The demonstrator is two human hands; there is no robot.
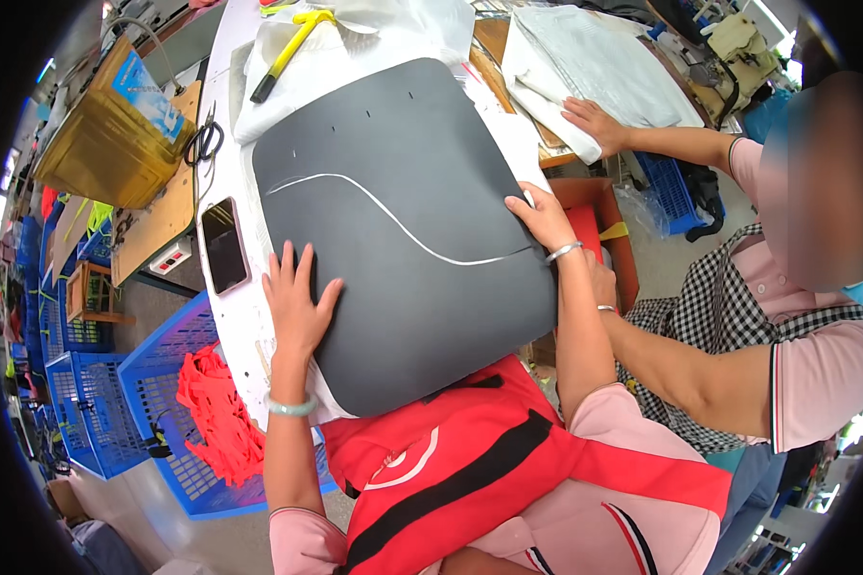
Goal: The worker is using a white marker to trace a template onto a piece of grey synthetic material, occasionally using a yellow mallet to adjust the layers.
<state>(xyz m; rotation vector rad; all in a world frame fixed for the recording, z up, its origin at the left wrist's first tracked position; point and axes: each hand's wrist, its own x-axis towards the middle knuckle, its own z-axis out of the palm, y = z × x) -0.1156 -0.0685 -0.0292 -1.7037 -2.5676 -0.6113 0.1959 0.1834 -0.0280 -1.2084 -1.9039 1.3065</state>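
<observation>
Head view: a dark grey fabric panel (393, 220), marked with a curved white chalk line (393, 216), is laid flat on a white worktable (235, 316). The left hand (295, 302) is pressed palm-down on the panel's near left edge, fingers spread and released. The right hand (542, 216) is rested on the right edge where the line ends, fingers loosely bent; whether anything is pinched cannot be told. A black phone (223, 244) is seen beside the panel, scissors (204, 142) beyond it. A co-worker's hand (594, 123) is laid on white cloth (594, 67).

Dark grey foam sheet (403, 220) bears a curved white chalk line (393, 216); beside it lie a yellow-handled hammer (288, 48) and orange-red fabric scraps (222, 414).
</observation>
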